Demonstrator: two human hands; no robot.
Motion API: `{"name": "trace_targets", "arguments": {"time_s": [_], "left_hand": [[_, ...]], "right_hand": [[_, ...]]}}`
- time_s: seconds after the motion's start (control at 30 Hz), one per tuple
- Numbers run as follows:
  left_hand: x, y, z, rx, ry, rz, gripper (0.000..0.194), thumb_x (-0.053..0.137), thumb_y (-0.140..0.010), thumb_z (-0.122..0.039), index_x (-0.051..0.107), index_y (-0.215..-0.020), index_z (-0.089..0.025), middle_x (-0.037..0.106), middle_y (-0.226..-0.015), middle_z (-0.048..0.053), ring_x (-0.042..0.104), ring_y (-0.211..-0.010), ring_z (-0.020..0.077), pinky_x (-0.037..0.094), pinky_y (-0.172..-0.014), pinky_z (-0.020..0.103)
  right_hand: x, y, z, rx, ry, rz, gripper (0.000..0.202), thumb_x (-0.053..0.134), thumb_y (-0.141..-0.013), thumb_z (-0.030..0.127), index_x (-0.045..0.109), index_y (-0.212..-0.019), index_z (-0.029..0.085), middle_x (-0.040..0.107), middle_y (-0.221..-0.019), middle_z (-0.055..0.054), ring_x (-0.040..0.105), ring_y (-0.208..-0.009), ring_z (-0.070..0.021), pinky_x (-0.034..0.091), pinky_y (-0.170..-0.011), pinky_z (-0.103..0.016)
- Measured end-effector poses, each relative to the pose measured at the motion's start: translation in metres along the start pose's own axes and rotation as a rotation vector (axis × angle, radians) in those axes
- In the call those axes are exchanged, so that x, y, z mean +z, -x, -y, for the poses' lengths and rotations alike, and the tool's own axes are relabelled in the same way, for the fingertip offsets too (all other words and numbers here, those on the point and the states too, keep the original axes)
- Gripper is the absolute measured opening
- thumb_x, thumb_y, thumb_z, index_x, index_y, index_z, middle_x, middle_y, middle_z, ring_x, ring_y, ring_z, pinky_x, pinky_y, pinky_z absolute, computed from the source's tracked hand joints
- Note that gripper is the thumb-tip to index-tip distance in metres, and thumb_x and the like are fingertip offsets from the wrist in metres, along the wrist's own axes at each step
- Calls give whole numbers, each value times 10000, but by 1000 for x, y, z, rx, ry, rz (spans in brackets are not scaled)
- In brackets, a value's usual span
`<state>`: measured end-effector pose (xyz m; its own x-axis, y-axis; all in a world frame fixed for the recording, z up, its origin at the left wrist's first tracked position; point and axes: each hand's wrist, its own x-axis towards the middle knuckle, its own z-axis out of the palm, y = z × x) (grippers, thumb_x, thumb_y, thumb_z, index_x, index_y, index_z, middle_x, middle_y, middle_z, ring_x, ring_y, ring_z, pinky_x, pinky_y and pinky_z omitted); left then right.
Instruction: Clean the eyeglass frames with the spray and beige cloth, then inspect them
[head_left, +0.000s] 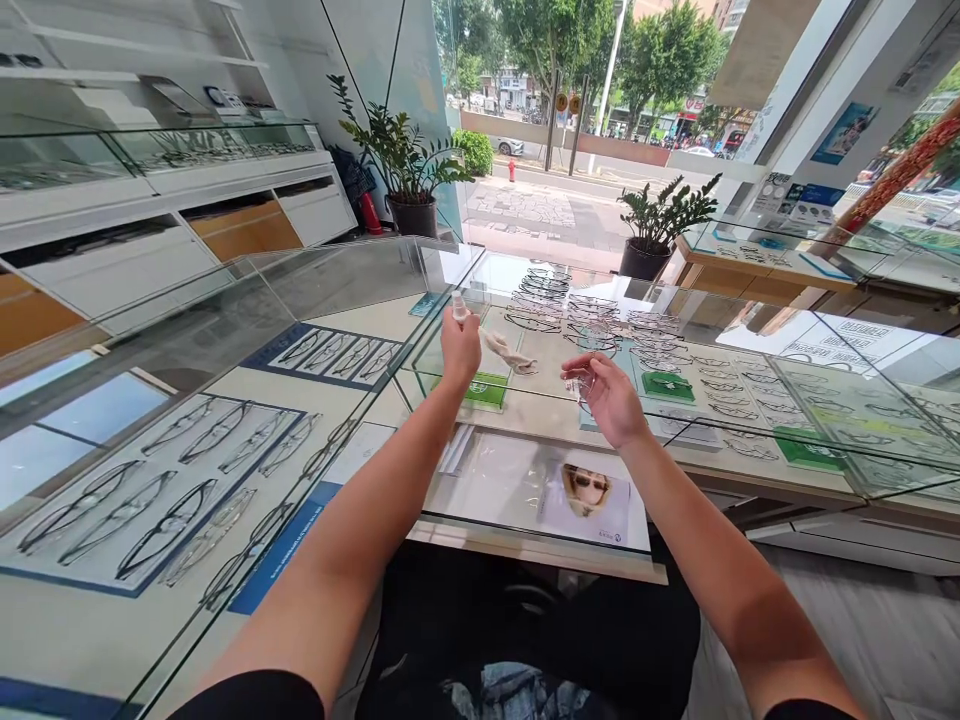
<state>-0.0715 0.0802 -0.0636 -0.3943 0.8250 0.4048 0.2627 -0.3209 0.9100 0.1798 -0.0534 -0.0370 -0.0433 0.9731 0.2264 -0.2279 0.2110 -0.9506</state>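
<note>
My left hand [460,345] is closed around a small clear spray bottle [459,306], held upright above the glass counter with its top showing over my fingers. To the right, my right hand [609,395] has its fingers curled round a small see-through thing [579,386]; its kind is hard to make out, perhaps part of a pair of glasses. Between my hands a crumpled beige cloth [511,353] lies on the glass. Beneath the glass, near my left hand, sits a green box [486,390].
Rows of eyeglasses [540,295] fill the display case ahead. More frames lie on trays [334,355] under the left glass. A printed sheet with a sunglasses picture [589,495] is below my hands. Potted plants [649,258] stand by the window.
</note>
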Motion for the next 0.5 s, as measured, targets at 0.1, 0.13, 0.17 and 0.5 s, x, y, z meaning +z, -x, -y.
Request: {"name": "trace_targets", "arguments": {"time_s": [0.1,0.13,0.17,0.5], "left_hand": [[-13,-20,20,-95,-65,-140,140,620,-1038,-296,495,-1069,-241,624,-978,64,613,-874,235,483,-827,369],[-16,-24,25,-104,-86,-158,153,628,-1024,-267,491,-1089,-240,636,-1016,75,630,-918,246,492,-855,375],[-19,-28,29,-105,-108,-163,172,636,-1008,-243,493,-1103,-240,650,-1052,85,645,-959,257,501,-883,381],[-33,-32,37,-121,-281,-119,294,655,-934,-122,568,-1196,-222,735,-1227,173,716,-1163,381,516,-1065,501]], "right_hand": [[-1,1,-1,6,1,11,241,621,-978,465,742,-1000,258,826,-1101,-106,775,-1031,-286,638,-898,-443],[-1,1,-2,10,-4,15,240,621,-978,463,742,-1001,257,825,-1100,-105,774,-1032,-285,638,-900,-444],[-1,1,-2,13,-7,19,238,622,-978,463,740,-1000,258,823,-1100,-104,771,-1030,-284,637,-899,-443],[3,4,1,32,-44,21,214,632,-966,432,754,-962,256,816,-1080,-105,743,-984,-274,616,-849,-424]]}}
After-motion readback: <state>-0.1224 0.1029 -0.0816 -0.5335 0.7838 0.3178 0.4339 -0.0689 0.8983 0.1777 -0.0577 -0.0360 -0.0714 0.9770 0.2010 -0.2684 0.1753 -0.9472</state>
